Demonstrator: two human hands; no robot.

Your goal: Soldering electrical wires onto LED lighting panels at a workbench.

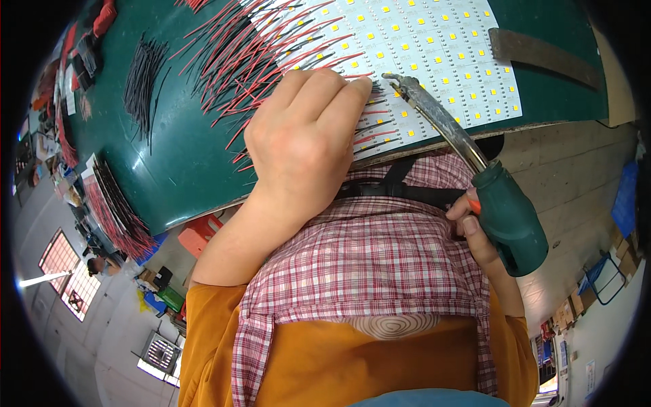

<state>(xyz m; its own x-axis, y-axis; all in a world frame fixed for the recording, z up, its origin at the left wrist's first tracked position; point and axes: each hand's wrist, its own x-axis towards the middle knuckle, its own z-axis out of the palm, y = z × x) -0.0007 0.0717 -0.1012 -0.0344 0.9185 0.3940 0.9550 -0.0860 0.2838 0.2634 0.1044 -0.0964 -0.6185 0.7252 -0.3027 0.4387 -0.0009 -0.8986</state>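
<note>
The soldering iron (pixel 512 217) ran from right of centre, lower, up to the frame's upper centre, its tip over the LED board (pixel 434 42). R hand (pixel 480 239) was wrapped round the green handle, though part of that grip was hidden behind it. Handle looked bulky, prob. the heavier end, stiff & easy to hold; bent shaft & tip were likely hot, so grip was best kept on the plastic only.

L hand (pixel 302 129), upper centre, was curled over the red & black wires (pixel 227 57); thumb & fingertips didn't show, so can't tell if a wire was pinched. Wires looked v. light, thin, springy, apt to slip or tangle; best held singly, close to the end. Board prob. light & thin, best taken by its edges.

In the way: fanned wires crowding the board's left side, plus L knuckles just beside the tip. Metal strip (pixel 546 60), upper right, overlapped the board edge. Black wire bundle (pixel 144 88) lay upper left on the green table (pixel 186 159); another wire bundle (pixel 115 207) sat lower, at the table's left corner.
</note>
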